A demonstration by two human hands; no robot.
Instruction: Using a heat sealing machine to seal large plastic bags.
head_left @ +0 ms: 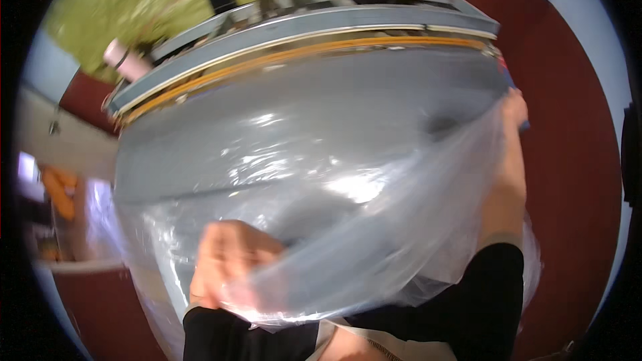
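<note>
A large clear plastic sheet (414, 214) lies over a grey flat surface (348, 87), shiny and wrinkled toward my body. My left hand (234, 254), blurred by motion, is closed on the sheet near the front left. At the far right corner, my right hand (515, 108) grips the sheet's side edge, and the plastic hangs in folds from there toward me. Something blue (525, 124) shows beside the right fingers; its kind is unclear. Part of the left hand is behind or under the plastic.
Along the far edge runs a long grey metal frame (301, 23) with an orange strip (294, 55). A pink roll (127, 60) stands at its left end. Beyond lies a yellow-green sheet (154, 0). Dark red floor (568, 160) borders the right side.
</note>
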